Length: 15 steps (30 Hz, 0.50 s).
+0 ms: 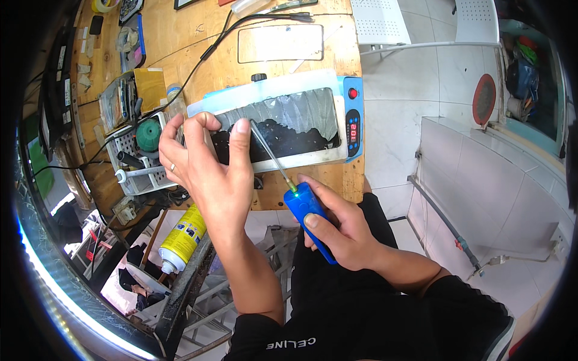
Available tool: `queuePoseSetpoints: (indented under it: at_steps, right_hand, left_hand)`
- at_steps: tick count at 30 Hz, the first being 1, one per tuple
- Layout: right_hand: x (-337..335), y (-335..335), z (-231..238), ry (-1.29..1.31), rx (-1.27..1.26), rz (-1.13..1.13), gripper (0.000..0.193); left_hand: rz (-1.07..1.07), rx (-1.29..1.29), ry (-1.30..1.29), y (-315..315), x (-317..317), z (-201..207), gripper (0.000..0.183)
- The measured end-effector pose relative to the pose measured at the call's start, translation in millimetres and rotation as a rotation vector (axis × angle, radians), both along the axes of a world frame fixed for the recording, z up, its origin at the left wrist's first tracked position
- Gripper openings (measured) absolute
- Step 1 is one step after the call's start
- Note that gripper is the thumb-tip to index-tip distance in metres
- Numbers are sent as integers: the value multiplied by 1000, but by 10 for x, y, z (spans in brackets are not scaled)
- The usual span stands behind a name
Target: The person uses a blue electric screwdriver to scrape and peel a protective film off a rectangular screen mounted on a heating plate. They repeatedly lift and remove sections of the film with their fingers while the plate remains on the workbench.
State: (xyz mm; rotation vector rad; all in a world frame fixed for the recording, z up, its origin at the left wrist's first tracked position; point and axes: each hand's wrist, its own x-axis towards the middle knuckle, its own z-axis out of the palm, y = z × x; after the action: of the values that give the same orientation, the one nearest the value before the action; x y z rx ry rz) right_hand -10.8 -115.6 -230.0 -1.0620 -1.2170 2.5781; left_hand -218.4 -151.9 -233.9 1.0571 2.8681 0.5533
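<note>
In my right hand point(340, 225) is a blue handheld power tool point(310, 219) with a small green light lit and a long thin metal rod. The rod's tip touches or hovers just over a phone-sized screen panel point(283, 138); which one I cannot tell. A wrinkled grey layer covers the panel's far part, while its near part is glossy black with a ragged border between. The panel lies on a blue heating plate machine point(353, 90) with a red digital display. Over the panel's left end, my left hand point(211, 162) has its thumb and fingers apart, nothing visible between them.
A clear frame-edged glass sheet point(280, 43) and black cables point(211, 48) lie farther back on the wooden table point(180, 30). Left of the machine stands a white basket point(144, 183) with tools and a green round container point(149, 135). A yellow spray can point(183, 237) is below the table's edge.
</note>
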Motion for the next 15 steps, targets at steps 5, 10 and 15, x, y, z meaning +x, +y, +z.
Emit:
queuePoseSetpoints:
  at_steps: [5, 10, 15]
  right_hand:
    - [5, -13, -17, 3, 43, 3, 65]
    - [-3, -28, 9, 7, 14, -57, 64]
    - [-4, -48, 25, -21, 41, -88, 63]
  left_hand:
    - [-28, -34, 2, -31, 2, 76, 41]
    - [8, -103, 115, 66, 84, 13, 43]
    - [-15, 64, 148, 43, 128, -17, 40]
